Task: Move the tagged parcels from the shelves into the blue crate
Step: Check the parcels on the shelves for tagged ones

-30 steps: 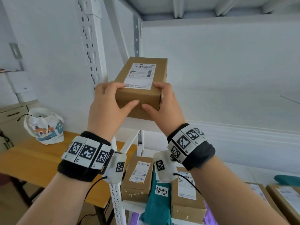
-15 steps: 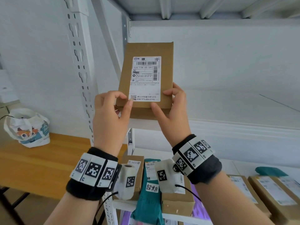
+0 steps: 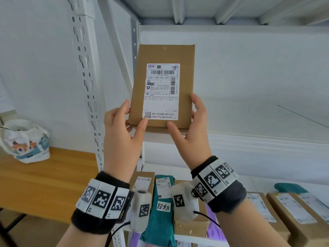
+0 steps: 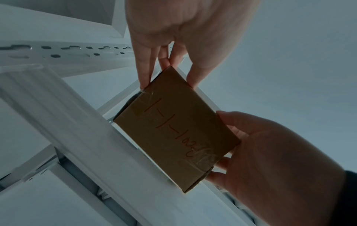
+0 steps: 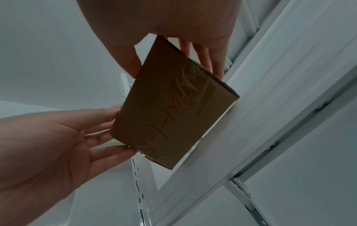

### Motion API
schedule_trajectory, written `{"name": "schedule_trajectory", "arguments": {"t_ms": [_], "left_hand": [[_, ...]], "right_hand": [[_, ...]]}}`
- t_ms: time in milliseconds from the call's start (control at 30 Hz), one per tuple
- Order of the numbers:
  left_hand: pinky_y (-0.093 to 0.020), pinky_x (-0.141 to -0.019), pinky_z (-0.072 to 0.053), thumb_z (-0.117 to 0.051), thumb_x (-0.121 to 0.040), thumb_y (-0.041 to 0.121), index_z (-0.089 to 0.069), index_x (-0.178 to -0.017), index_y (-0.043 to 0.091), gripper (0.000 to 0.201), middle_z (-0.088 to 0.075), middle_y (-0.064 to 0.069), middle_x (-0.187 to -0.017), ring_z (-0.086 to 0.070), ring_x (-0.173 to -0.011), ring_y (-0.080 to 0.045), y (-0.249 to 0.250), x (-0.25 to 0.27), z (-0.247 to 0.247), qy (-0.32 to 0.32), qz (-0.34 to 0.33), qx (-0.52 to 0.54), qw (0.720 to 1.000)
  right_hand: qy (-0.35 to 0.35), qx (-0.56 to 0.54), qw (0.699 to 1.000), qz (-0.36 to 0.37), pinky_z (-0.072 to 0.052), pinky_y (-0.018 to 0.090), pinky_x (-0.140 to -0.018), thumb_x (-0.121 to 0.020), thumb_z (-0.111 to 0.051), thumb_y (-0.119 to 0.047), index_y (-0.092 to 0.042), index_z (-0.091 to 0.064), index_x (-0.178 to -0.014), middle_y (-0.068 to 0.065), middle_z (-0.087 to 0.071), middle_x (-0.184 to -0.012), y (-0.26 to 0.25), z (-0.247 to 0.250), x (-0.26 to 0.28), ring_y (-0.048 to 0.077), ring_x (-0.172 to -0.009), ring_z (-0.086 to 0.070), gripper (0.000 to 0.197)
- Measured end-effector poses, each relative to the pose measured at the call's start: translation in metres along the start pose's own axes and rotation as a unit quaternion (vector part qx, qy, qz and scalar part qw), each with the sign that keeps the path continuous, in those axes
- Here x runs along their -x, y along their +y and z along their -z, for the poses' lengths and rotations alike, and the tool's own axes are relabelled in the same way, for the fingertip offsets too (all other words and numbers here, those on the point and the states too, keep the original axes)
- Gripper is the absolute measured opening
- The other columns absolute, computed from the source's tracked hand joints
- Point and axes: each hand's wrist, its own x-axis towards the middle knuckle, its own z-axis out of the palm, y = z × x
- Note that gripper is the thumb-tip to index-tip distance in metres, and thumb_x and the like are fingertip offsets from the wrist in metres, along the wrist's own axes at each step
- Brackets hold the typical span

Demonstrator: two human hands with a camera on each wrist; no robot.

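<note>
A brown cardboard parcel (image 3: 185,75) with a white shipping label stands upright at the front edge of the upper shelf (image 3: 249,136), label facing me. My left hand (image 3: 135,114) pinches its lower left corner, thumb on the front and fingers behind. My right hand (image 3: 185,113) holds the lower right corner the same way. In the left wrist view the parcel's (image 4: 173,130) taped end shows orange handwriting. The right wrist view shows that same end of the parcel (image 5: 170,110) between both hands. No handwritten tag shows on it. The blue crate is out of view.
On the lower shelf lie several brown boxes (image 3: 292,205) and a teal bag (image 3: 160,223) with a handwritten tag (image 3: 163,206). A white slotted upright (image 3: 85,77) stands left of the parcel. Further left is a wooden table (image 3: 44,175) with a white printed bag (image 3: 26,141).
The parcel has been tipped up from lying flat on the shelf to standing with its label toward me. Both hands have shifted from its near end to its lower corners.
</note>
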Motion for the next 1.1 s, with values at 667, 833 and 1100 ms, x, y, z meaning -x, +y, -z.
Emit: {"name": "schedule_trajectory", "arguments": {"t_ms": [667,833,1100], "left_hand": [[-0.003,-0.080,-0.046,-0.071,-0.080,0.024,-0.039,-0.122,0.034,0.054,-0.047,0.035,-0.115,-0.059,-0.101,0.010,-0.003,0.006,0.003,-0.033,0.019,0.113,0.993],[-0.005,-0.085,-0.046,-0.072,-0.081,0.022,-0.034,-0.142,0.032,0.072,-0.047,0.020,-0.134,-0.059,-0.110,0.003,-0.008,0.005,0.006,-0.060,0.027,0.104,0.992],[-0.014,-0.093,-0.048,-0.069,-0.084,0.028,-0.032,-0.148,0.032,0.074,-0.045,0.011,-0.137,-0.058,-0.111,0.001,-0.013,-0.001,0.007,-0.082,0.010,0.062,0.995]], "right_hand": [[-0.022,-0.044,0.998,0.026,-0.040,0.013,-0.102,-0.074,-0.068,-0.014,-0.038,-0.010,-0.140,-0.038,-0.023,-0.136,-0.001,0.010,0.002,-0.014,-0.130,-0.030,0.091],[-0.028,-0.048,0.998,0.014,-0.035,0.008,-0.102,-0.071,-0.068,-0.020,-0.027,-0.006,-0.145,-0.040,-0.019,-0.135,0.003,0.011,0.003,-0.023,-0.127,-0.025,0.096],[-0.037,-0.040,0.998,0.039,-0.038,0.013,-0.102,-0.072,-0.067,-0.013,-0.040,-0.012,-0.138,-0.047,-0.028,-0.129,0.000,0.011,-0.001,-0.015,-0.128,-0.033,0.090]]}}
